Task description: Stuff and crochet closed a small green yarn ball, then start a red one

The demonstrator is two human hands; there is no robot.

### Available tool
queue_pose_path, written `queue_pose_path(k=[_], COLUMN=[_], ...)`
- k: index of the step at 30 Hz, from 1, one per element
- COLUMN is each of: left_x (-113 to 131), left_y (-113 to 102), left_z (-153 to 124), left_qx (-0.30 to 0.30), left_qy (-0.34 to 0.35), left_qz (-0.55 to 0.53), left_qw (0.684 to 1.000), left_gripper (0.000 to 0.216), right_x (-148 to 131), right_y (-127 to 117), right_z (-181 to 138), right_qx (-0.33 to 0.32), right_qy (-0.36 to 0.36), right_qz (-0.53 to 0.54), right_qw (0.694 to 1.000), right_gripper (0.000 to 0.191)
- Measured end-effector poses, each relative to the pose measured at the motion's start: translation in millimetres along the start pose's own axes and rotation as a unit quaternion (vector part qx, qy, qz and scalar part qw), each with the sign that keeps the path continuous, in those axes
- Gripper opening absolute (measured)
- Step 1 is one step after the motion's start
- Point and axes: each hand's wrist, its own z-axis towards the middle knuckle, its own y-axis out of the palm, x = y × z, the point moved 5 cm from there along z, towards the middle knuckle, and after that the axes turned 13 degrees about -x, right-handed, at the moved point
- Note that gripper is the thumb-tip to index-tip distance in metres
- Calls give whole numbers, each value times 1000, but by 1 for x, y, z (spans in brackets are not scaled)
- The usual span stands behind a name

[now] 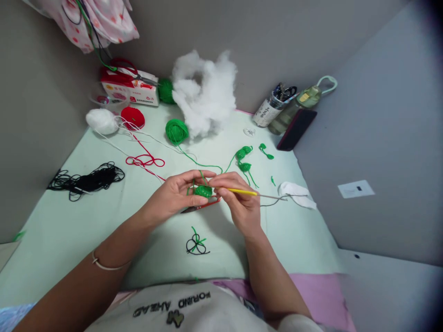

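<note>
A small green crocheted piece is pinched between the thumb and fingers of my left hand. Green yarn passes over those fingers and runs back to a green yarn ball. In my right hand is a crochet hook with a yellow handle; its working tip meets the green piece, hidden by my fingers. Beneath both hands, partly covered, lies a red and dark object whose kind I cannot make out. Finished-looking green crocheted pieces rest beyond my right hand.
White stuffing is heaped at the back. Red yarn, white yarn and a black yarn bundle lie left. Red-handled scissors top a tissue box. A phone, bottle and pen cup stand right.
</note>
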Motion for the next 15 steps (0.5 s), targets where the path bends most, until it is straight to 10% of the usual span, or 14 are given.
queue_pose_path(k=[15], left_x=[0], left_y=[-2], left_z=[-2], left_qx=[60], left_qy=[33], left_qz=[79], left_qw=[994], left_gripper=[42], right_x=[24], right_y=[-2], right_z=[1], right_qx=[28], right_qy=[93], right_qz=[171], right_qw=[980], right_gripper=[30])
